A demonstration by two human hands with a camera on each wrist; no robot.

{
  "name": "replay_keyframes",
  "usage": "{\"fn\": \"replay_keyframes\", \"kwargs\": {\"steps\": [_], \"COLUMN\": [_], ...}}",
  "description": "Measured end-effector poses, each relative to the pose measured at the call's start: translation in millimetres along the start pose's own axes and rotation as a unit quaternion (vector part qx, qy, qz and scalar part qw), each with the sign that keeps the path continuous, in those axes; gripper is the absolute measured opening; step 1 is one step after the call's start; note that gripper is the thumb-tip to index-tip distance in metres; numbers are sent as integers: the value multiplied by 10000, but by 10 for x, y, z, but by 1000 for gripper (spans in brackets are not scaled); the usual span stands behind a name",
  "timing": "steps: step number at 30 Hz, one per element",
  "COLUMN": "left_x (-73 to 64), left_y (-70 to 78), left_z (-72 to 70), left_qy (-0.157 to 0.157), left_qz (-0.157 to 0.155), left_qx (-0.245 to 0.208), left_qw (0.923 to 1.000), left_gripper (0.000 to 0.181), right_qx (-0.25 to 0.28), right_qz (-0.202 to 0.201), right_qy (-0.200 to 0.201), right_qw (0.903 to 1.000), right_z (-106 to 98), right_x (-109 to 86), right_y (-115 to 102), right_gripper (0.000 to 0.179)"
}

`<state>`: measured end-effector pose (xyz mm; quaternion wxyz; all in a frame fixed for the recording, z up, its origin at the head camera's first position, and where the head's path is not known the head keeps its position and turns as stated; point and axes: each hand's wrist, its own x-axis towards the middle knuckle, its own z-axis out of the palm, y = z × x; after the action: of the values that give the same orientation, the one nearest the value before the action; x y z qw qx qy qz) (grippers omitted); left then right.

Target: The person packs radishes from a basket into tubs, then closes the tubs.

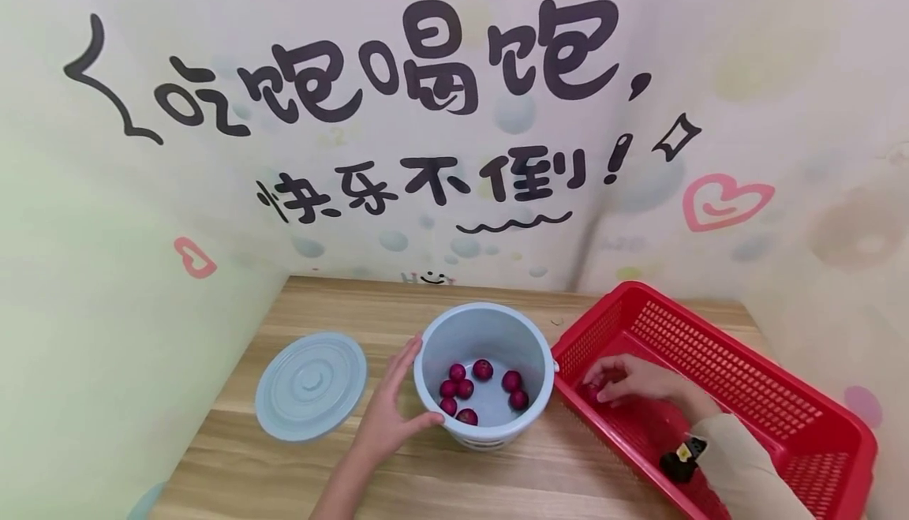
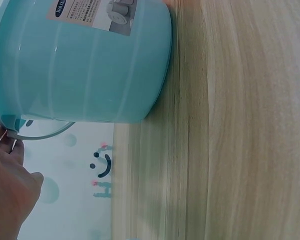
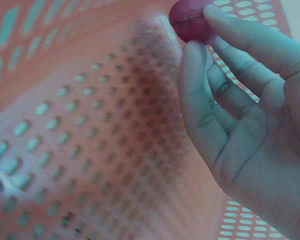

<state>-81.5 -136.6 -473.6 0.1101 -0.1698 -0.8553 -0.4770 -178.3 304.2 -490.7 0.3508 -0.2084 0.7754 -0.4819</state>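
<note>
A light-blue bucket stands upright on the table, with several small round dark-red fruits on its bottom. My left hand rests against the bucket's left side, thumb and fingers spread along the rim; in the left wrist view, fingertips are by the handle's joint. My right hand is down inside the red plastic basket. Between its thumb and fingertips it pinches one small round dark-red fruit, seen clearly in the right wrist view. Part of the basket's bottom is hidden by the right arm.
A round light-blue lid lies flat on the wooden table, left of the bucket. The basket stands close to the bucket's right side. Behind the table rises a wall with dark lettering. A black object sits at the right wrist.
</note>
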Motion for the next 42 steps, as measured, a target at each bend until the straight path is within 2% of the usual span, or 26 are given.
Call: {"fn": "replay_keyframes", "kwargs": {"steps": [8, 15, 24, 28, 36, 42], "left_x": [0, -9, -7, 0, 10, 32], "left_y": [4, 6, -1, -5, 5, 17], "left_z": [-12, -19, -21, -20, -57, -100], "left_qy": [-11, -27, -66, -59, -99, -42], "left_qz": [-116, -71, -64, 12, 77, 271], "left_qx": [-2, -77, -146, -143, 20, 164], "left_qw": [9999, 9999, 9999, 9999, 9999, 9995], "left_gripper": [107, 108, 107, 107, 106, 104], "right_qx": [44, -112, -131, -61, -69, -116], "right_qz": [-447, -940, -1547, -1570, -1710, -1788], "right_qy": [296, 608, 575, 593, 673, 652], "right_qw": [9986, 9937, 9862, 9858, 9830, 9816], "right_z": [-130, -54, 205, 316, 525, 666], "right_x": [-175, -205, -41, 53, 222, 366], "right_y": [-283, -693, -1141, -1273, -1510, -1711], "right_gripper": [35, 34, 38, 41, 37, 30]}}
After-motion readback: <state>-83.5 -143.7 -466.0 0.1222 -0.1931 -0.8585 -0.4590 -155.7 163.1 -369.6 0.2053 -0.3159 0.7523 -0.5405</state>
